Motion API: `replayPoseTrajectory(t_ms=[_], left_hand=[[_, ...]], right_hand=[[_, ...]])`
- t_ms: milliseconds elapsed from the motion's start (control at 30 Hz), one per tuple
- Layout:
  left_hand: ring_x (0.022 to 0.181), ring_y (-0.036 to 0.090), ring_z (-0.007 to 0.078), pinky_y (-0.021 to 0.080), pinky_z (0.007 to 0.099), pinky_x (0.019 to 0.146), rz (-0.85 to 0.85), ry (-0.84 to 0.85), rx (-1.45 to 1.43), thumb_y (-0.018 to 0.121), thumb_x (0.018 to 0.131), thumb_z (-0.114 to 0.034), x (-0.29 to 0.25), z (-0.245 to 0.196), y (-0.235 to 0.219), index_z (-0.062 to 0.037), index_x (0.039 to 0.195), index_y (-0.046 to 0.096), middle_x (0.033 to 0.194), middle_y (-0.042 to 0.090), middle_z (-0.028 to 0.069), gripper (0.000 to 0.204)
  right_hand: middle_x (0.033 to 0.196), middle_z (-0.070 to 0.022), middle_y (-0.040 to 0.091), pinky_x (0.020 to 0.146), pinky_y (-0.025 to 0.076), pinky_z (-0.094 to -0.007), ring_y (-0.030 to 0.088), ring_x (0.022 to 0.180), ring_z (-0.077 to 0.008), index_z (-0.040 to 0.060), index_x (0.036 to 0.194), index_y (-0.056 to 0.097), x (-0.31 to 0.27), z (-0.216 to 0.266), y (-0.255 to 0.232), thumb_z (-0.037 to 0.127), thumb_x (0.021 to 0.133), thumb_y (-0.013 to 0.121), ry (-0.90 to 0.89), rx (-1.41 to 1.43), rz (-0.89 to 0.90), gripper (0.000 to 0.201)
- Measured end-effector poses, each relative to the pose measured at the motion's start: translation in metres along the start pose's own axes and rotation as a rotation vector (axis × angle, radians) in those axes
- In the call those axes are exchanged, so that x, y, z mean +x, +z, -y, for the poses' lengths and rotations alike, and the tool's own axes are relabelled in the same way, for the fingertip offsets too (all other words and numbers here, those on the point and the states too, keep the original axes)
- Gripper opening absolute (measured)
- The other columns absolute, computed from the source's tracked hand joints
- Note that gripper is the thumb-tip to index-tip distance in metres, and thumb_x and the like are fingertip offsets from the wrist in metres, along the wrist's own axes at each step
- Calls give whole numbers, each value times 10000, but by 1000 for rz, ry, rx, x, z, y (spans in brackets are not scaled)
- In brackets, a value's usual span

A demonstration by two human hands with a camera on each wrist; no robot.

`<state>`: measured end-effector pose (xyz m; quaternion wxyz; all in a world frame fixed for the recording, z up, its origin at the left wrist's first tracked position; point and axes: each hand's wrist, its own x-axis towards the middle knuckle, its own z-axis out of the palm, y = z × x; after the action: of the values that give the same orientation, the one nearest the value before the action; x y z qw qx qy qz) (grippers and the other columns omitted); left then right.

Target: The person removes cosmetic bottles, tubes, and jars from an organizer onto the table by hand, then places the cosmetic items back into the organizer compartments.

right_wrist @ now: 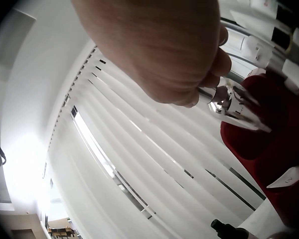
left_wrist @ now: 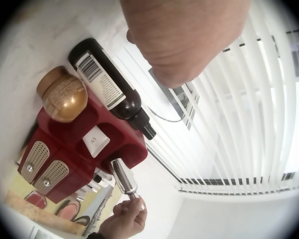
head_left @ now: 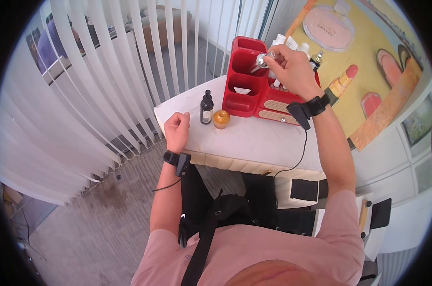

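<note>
My right hand (head_left: 298, 70) pinches a shiny silver tool (left_wrist: 122, 176) with a broad metal head and a thin neck. It hangs over a rear compartment of a red organizer (head_left: 230, 97), with its lower end at the opening. In a compartment nearer me stands a white tube (left_wrist: 95, 141) marked UV. My left hand (head_left: 177, 132) rests at the table's left edge, fingers loosely curled and holding nothing. Just right of it, a dark bottle (head_left: 206, 109) with a pale label and a round amber jar (head_left: 221, 119) stand in front of the organizer.
White vertical blinds (head_left: 149, 62) hang close behind and left of the white table (head_left: 254, 143). Several white bottles and tubes fill the organizer's right side, above two drawers with woven fronts. A makeup painting (head_left: 364, 62) leans at the right.
</note>
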<state>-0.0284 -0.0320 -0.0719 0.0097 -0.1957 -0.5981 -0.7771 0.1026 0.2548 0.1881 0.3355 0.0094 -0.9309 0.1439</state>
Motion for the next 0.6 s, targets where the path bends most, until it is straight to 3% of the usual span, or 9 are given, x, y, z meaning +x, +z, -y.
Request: replayPoseTrajectory(t_ms=[233,600], left_hand=[[625,439,16,351,232,563,2,-7,12,685,1042,-191,0,-1,1,-74,719,585,669,555,-60,358],[631,437,18,353,231,570,0,-7,-1,684,1043,-181,0,1,0,-75,722,583,675,556,-62,353]], right_hand=[[801,-148,758,668,565,-402,734,711,-322,24,1042,707,3,-9,18,274,975,737,-91,-56,8,260],[839,-166,755,753,580,-483,737,809,-368,36,1005,722,14,-14,26,277,956,718,109,-266,208,245]])
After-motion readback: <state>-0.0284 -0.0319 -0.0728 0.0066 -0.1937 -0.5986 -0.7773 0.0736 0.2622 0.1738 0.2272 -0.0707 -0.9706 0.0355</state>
